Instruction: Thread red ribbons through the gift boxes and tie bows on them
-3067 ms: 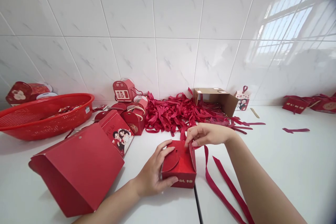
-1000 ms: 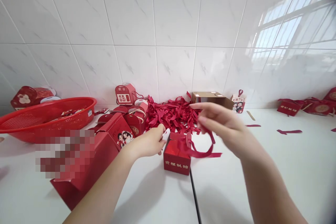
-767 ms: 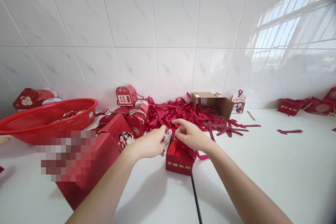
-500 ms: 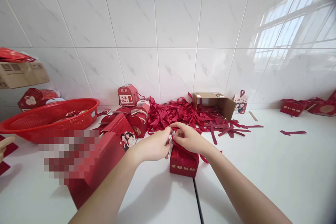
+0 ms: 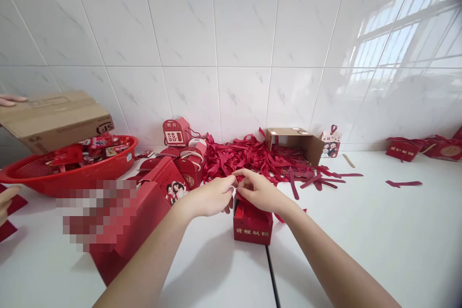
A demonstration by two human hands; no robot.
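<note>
1. The small red box [image 5: 252, 225] with gold characters on its front sits on the white counter [image 5: 378, 240], front and centre, right at the dark seam between the two counter slabs.
2. Left hand [image 5: 212, 196] is up at the top of the box, fingers pinched narrow against the top flaps.
3. Right hand [image 5: 258, 189] meets it fingertip to fingertip over the box, also pinched tight, on a red ribbon [image 5: 278, 217] that trails out under the wrist just right of the box. I can't tell exactly how the ribbon runs between the fingers.
4. Just behind the hands there's a big ribbon pile [image 5: 252, 156] against the tiled wall, spilling from an open cardboard carton [image 5: 296, 140] lying on its side.
5. To the left is a large red box [image 5: 144, 221], partly blurred out, with a couple-print box [image 5: 169, 186] leaning near it and a mailbox-shaped box [image 5: 176, 131] further back.
6. Far left, a red basket [image 5: 90, 171] holds packets, and another person's hand [image 5: 10, 100] tips a brown shipping box [image 5: 54, 118] over it.
7. Off to the right lies one stray ribbon strip [image 5: 403, 183], well apart from everything.
</note>
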